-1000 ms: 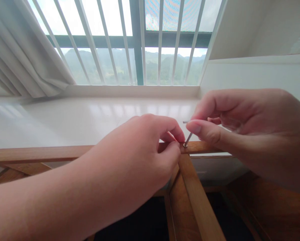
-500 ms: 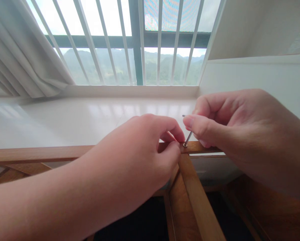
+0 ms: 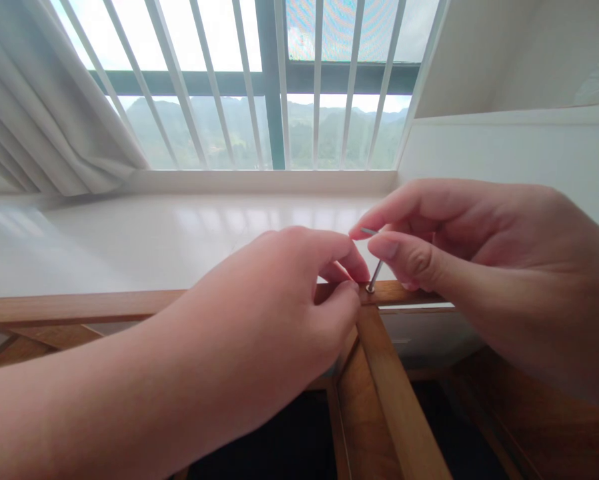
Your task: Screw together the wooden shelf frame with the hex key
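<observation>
Shifted since the earlier frame: your right hand (image 3: pixel 484 250), forefinger now extended past the bent key (image 3: pixel 376 272). Key: leaning, tip at bolt (image 3: pixel 370 289) on rail (image 3: pixel 79 307); your hold on it unclear. Left hand (image 3: pixel 299 287): curled at rail, pinch unclear. Step, apparently: turning; next calls for a fresh grip.

Looks like a home, beside a window (image 3: pixel 274 127)
A grey cloth curtain (image 3: pixel 54 113) hangs at the left of the barred glass, with hazy green hills (image 3: pixel 209 137) outside; below runs a broad, glossy pale sill (image 3: pixel 104 243), with brown wooden furniture (image 3: pixel 399 400) of a household kind in front
</observation>
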